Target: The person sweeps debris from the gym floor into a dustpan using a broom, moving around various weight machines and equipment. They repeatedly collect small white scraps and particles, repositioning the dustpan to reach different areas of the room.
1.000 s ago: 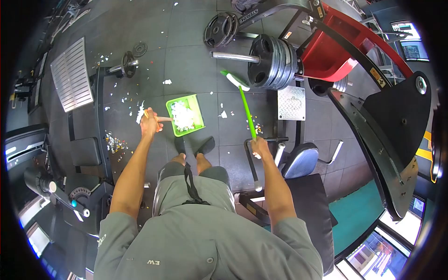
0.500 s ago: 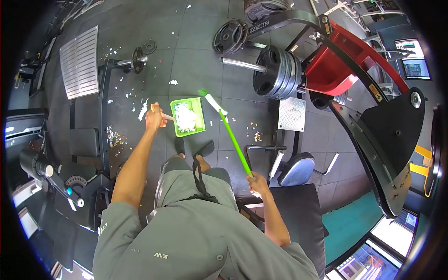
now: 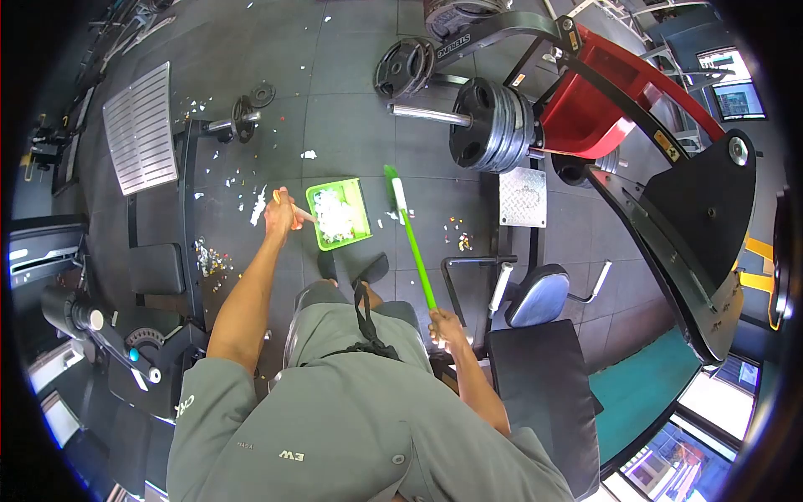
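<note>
My left hand (image 3: 283, 214) is closed around the handle of a lime-green dustpan (image 3: 361, 203), to the hand's right. White paper scraps (image 3: 336, 221) lie heaped in the pan. My right hand (image 3: 447, 329) grips the bright green stick of a broom (image 3: 417, 259). The broom's head (image 3: 397, 194) is on the floor to the right of the dustpan, apart from it. A few small white bits lie on the floor between the two.
Litter (image 3: 209, 258) is scattered on the dark floor at left, with more crumbs (image 3: 462, 238) to the right of the broom. Weight plates (image 3: 473, 125) and a red machine seat (image 3: 590, 100) stand at upper right. A black padded bench (image 3: 544, 393) is beside my right arm.
The broom head has swung right, away from the dustpan, and its stick stands more upright in view. My right hand has shifted slightly left. The dustpan stays nearly in place.
</note>
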Available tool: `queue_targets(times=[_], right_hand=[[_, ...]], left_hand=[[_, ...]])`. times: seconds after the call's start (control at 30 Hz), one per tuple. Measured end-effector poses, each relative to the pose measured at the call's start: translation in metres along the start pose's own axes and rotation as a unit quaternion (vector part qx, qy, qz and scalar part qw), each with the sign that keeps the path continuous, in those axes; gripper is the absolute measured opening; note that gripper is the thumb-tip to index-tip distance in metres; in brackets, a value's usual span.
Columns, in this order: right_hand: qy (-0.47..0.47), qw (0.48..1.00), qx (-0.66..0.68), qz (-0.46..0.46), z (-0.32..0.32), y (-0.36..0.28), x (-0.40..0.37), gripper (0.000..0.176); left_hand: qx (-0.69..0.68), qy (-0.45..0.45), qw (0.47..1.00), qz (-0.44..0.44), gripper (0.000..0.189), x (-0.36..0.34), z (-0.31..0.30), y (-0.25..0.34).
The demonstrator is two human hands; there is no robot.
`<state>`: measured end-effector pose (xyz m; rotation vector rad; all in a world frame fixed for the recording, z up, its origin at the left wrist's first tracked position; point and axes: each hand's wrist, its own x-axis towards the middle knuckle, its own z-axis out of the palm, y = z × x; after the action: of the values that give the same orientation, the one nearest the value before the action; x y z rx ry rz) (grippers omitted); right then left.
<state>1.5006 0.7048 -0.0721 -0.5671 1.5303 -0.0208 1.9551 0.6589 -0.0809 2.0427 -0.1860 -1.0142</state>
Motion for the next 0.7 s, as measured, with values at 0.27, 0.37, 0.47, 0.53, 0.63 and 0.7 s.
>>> queue_targets(times=[0.27, 0.37, 0.47, 0.53, 0.63, 0.7], right_hand=[[0.004, 0.997, -0.068, -0.029, -0.009, -0.033, -0.039, 0.017], [0.014, 0.997, -0.076, -0.022, -0.015, -0.051, -0.028, 0.016], [0.006, 0.995, -0.093, -0.032, -0.004, -0.058, -0.001, 0.015], [-0.007, 0.998, -0.068, -0.014, 0.007, -0.049, 0.023, 0.015], [-0.061, 0.997, -0.056, 0.002, 0.029, -0.039, 0.034, 0.014], [-0.081, 0.996, -0.036, 0.007, 0.031, -0.037, 0.025, 0.014]], left_hand=[[0.002, 0.005, 1.0, -0.003, 0.047, 0.002, -0.006, 0.0], [0.0, 0.004, 1.0, 0.001, 0.047, 0.005, -0.006, -0.002], [0.001, 0.0, 1.0, 0.007, 0.047, 0.005, -0.003, -0.001], [-0.003, -0.001, 1.0, 0.008, 0.047, -0.001, -0.001, 0.005], [0.001, 0.002, 1.0, 0.004, 0.047, -0.001, 0.0, 0.004], [-0.007, 0.003, 1.0, 0.003, 0.047, 0.001, -0.001, 0.001]])
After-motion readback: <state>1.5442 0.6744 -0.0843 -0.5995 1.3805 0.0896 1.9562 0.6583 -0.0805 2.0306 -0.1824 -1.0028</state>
